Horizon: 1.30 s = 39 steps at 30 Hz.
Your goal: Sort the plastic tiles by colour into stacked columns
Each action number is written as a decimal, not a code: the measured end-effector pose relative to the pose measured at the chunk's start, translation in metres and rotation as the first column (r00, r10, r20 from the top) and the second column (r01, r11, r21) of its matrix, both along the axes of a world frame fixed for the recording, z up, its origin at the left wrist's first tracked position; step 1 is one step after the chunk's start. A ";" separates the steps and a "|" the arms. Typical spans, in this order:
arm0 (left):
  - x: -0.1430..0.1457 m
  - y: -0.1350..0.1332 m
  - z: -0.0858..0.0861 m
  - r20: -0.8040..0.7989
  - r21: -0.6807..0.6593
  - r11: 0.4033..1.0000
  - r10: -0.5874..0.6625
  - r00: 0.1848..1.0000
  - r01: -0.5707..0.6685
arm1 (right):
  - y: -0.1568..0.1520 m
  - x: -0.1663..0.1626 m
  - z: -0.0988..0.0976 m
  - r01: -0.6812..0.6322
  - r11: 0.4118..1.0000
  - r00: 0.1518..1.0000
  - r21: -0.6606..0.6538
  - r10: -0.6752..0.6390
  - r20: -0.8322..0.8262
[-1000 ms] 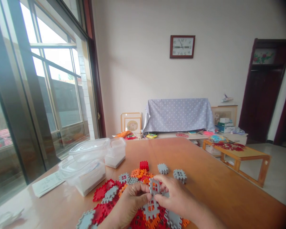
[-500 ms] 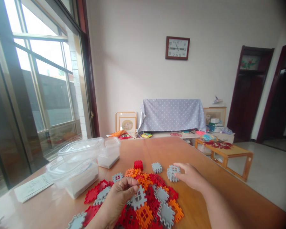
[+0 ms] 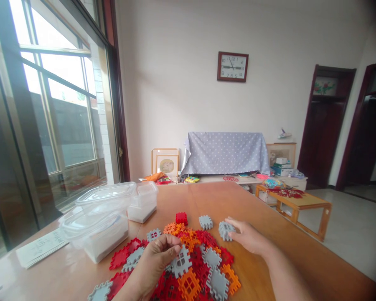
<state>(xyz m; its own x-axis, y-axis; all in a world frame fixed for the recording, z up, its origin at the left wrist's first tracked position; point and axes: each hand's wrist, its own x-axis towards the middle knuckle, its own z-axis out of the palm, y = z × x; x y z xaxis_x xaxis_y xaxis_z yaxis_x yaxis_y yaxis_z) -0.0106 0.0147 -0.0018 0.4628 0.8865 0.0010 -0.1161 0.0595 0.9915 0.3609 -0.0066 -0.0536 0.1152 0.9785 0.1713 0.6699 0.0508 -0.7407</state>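
Note:
A pile of flat interlocking plastic tiles [image 3: 203, 267] in red, orange and grey lies on the wooden table [image 3: 269, 251] in front of me. My left hand [image 3: 155, 261] is closed on a grey assembled tile piece [image 3: 181, 262], held just above the pile. My right hand [image 3: 247, 238] reaches forward and its fingers rest on a small grey tile block [image 3: 225, 230] at the pile's far right edge. Another grey tile [image 3: 206, 221] and a red block [image 3: 181, 218] lie just beyond the pile.
Clear plastic lidded containers [image 3: 100, 225] stand at the left of the table, with a paper sheet [image 3: 39, 248] beside them. A large window is on the left. A low wooden table [image 3: 297, 205] and a cloth-covered cabinet [image 3: 225, 152] stand beyond.
My hands, which were together on the grey piece, have parted. The left keeps the grey piece low over the pile; the right has reached out to the small grey block.

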 end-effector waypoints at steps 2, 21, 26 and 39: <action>-0.001 0.002 -0.003 -0.005 0.006 1.000 -0.001 1.000 0.001 | -0.001 -0.002 0.004 0.016 1.000 1.000 0.019 -0.016 0.005; 0.007 -0.007 -0.005 0.155 -0.064 0.996 -0.053 0.987 0.063 | -0.051 -0.165 0.060 -0.342 0.918 0.936 0.201 0.313 0.163; 0.006 -0.011 0.001 0.073 -0.063 0.997 -0.033 0.997 0.037 | -0.049 -0.158 0.060 -0.298 0.936 0.952 0.187 0.279 0.123; 0.008 -0.016 0.007 0.058 -0.123 0.987 -0.098 0.994 0.104 | -0.033 -0.165 0.042 -0.252 0.953 0.854 0.171 0.302 -0.424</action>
<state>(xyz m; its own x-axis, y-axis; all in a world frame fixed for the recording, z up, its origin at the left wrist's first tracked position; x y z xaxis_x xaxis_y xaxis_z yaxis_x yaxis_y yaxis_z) -0.0028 -0.0016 0.0048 0.5522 0.8297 -0.0817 -0.1535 0.1975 0.9682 0.1963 -0.0398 -0.0116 -0.0699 0.9602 0.2706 0.2215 0.2794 -0.9343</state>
